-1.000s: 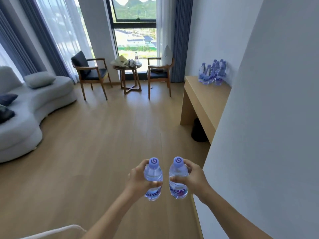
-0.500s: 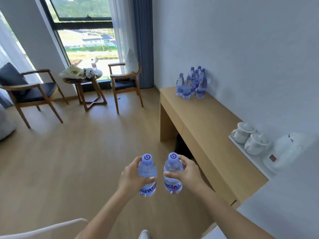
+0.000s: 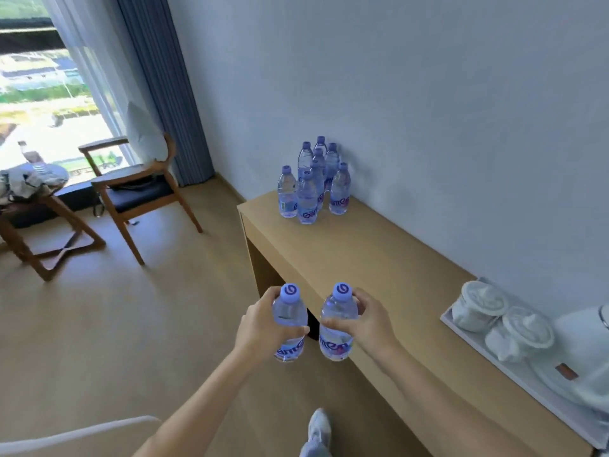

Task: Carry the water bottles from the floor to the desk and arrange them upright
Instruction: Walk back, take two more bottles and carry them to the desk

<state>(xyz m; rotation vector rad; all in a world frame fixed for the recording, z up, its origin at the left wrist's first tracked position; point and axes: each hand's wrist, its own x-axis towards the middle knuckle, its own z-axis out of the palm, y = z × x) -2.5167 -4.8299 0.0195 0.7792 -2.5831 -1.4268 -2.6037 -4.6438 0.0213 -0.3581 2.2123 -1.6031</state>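
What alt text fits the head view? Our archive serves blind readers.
A person's left hand and right hand each hold an upright water bottle beside a wooden desk. A cluster of bottles stands upright at the desk's far end; a white tray holds cups nearer.

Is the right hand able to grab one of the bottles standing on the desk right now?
Probably not: the right hand already grips a bottle, and the cluster stands at the desk's far end.

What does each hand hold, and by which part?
Each grips one clear plastic water bottle around its upper body: left hand the left bottle, right hand the right bottle.
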